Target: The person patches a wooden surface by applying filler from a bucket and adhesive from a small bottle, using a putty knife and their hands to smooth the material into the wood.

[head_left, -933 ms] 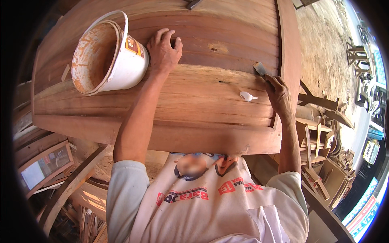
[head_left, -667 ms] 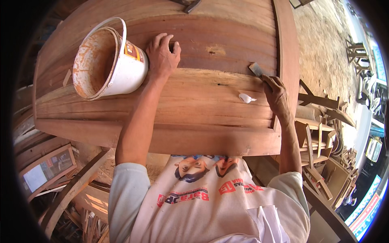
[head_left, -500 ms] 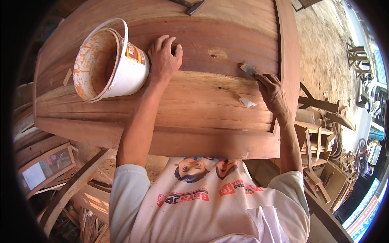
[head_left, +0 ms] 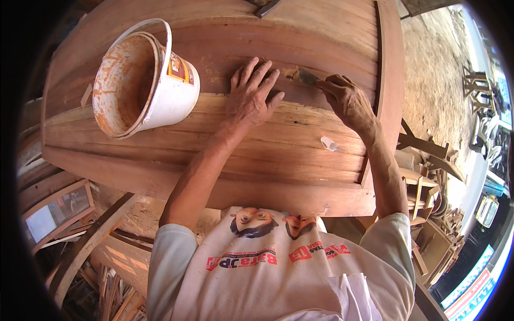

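A large reddish-brown wooden panel (head_left: 214,155) made of planks lies in front of me. My right hand (head_left: 347,101) grips a putty knife (head_left: 306,77), its dark flat blade against a patch of light filler (head_left: 290,73) on the panel. To the left of the blade, my left hand (head_left: 254,96) rests on the wood with its fingers spread and holds nothing. A white bucket (head_left: 174,99) with its handle raised stands left of that hand, its inside smeared with orange-brown paste. Nearer to me lies a small whitish translucent piece (head_left: 329,143), whose kind I cannot make out.
At the panel's far edge lies a hammer (head_left: 266,8), partly cut off. A raised wooden strip (head_left: 390,80) borders the panel on the right. Wooden furniture frames (head_left: 420,187) stand on the ground at right, and timber offcuts (head_left: 115,294) lie at lower left.
My left hand has moved right, away from the bucket, and spread its fingers. My right hand has brought the putty knife left onto the filler patch. The view has shifted slightly.
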`<state>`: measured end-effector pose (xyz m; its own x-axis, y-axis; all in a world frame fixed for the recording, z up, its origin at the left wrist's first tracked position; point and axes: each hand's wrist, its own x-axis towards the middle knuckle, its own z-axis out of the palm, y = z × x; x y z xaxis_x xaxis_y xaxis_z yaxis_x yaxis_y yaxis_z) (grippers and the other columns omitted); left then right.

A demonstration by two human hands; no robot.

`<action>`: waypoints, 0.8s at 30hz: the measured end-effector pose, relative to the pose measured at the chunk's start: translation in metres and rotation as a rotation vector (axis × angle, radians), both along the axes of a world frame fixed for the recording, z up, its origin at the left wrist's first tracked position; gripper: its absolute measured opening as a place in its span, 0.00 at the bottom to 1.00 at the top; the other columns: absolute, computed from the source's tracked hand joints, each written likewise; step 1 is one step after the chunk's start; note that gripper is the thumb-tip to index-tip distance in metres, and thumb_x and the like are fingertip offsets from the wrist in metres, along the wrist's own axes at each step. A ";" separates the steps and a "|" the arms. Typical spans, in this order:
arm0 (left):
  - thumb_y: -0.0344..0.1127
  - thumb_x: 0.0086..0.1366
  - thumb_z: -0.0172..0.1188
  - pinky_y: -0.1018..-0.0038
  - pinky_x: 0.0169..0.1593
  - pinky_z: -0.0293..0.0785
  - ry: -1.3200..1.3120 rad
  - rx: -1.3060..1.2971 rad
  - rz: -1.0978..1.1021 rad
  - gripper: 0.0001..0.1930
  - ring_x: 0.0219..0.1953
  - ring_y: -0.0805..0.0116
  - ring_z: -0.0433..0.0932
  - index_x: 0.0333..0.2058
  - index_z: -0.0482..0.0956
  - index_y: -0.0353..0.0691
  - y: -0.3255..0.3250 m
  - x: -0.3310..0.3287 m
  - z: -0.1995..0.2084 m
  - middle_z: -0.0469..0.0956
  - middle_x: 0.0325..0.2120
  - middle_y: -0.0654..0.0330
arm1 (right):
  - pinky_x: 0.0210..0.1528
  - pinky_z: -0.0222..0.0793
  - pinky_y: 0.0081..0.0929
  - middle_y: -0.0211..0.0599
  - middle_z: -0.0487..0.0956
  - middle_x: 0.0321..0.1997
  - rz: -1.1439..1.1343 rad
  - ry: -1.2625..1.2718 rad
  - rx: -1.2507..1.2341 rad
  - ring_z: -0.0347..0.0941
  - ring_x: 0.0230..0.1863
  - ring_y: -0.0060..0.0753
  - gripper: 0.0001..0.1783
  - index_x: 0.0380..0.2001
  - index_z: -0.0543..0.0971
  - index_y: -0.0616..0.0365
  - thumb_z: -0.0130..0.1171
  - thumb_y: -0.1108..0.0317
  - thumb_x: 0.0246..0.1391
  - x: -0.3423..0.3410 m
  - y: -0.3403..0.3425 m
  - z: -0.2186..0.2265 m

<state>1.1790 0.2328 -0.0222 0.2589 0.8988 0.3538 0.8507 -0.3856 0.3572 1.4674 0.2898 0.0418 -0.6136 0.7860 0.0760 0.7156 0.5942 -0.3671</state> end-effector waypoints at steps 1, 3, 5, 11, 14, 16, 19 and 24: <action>0.51 0.73 0.67 0.43 0.76 0.59 0.011 -0.019 0.012 0.28 0.79 0.46 0.60 0.66 0.82 0.42 0.000 0.003 0.001 0.71 0.72 0.53 | 0.51 0.85 0.44 0.38 0.86 0.49 0.008 -0.004 -0.026 0.84 0.51 0.47 0.12 0.53 0.87 0.51 0.64 0.70 0.69 -0.002 0.003 -0.001; 0.52 0.75 0.66 0.43 0.76 0.58 0.023 -0.048 0.029 0.30 0.79 0.44 0.58 0.68 0.80 0.43 0.000 0.007 0.002 0.69 0.74 0.52 | 0.52 0.85 0.44 0.38 0.86 0.48 0.029 -0.009 -0.019 0.84 0.51 0.47 0.13 0.53 0.87 0.51 0.65 0.71 0.68 -0.007 0.007 -0.002; 0.54 0.76 0.64 0.43 0.77 0.57 0.031 -0.066 0.041 0.31 0.80 0.42 0.57 0.71 0.77 0.45 0.002 0.007 0.003 0.66 0.75 0.51 | 0.52 0.85 0.44 0.39 0.86 0.48 0.051 -0.005 -0.010 0.84 0.50 0.48 0.13 0.54 0.87 0.51 0.65 0.72 0.68 -0.014 0.010 -0.002; 0.54 0.76 0.63 0.42 0.77 0.57 0.037 -0.096 0.059 0.32 0.80 0.41 0.56 0.73 0.75 0.49 0.001 0.009 0.006 0.64 0.77 0.51 | 0.52 0.84 0.44 0.40 0.86 0.49 0.079 0.064 -0.002 0.85 0.50 0.49 0.13 0.54 0.87 0.52 0.65 0.71 0.68 -0.029 0.015 -0.010; 0.53 0.77 0.62 0.43 0.76 0.59 0.032 -0.075 0.052 0.31 0.79 0.42 0.58 0.72 0.77 0.47 0.003 0.010 0.008 0.67 0.75 0.51 | 0.51 0.83 0.44 0.41 0.86 0.50 0.056 0.105 -0.017 0.85 0.51 0.51 0.13 0.54 0.88 0.53 0.65 0.69 0.70 -0.026 0.013 -0.014; 0.51 0.75 0.64 0.43 0.76 0.60 -0.075 -0.037 0.064 0.29 0.78 0.42 0.61 0.70 0.79 0.45 0.002 0.008 0.006 0.69 0.73 0.51 | 0.52 0.84 0.44 0.38 0.87 0.49 0.034 0.131 -0.021 0.84 0.51 0.49 0.12 0.53 0.88 0.52 0.64 0.68 0.70 -0.024 0.010 -0.013; 0.47 0.73 0.68 0.45 0.76 0.62 -0.206 0.022 0.073 0.27 0.76 0.43 0.64 0.67 0.82 0.43 -0.005 0.002 -0.002 0.72 0.71 0.52 | 0.53 0.84 0.44 0.38 0.87 0.49 0.014 0.131 0.009 0.84 0.51 0.49 0.12 0.53 0.88 0.53 0.65 0.68 0.70 -0.016 0.001 -0.001; 0.39 0.66 0.76 0.47 0.75 0.65 -0.265 0.019 0.027 0.26 0.74 0.45 0.68 0.61 0.84 0.40 -0.034 0.004 -0.001 0.74 0.69 0.52 | 0.51 0.84 0.42 0.39 0.87 0.49 -0.019 0.135 -0.008 0.85 0.50 0.47 0.11 0.51 0.89 0.54 0.66 0.69 0.68 0.011 -0.025 0.013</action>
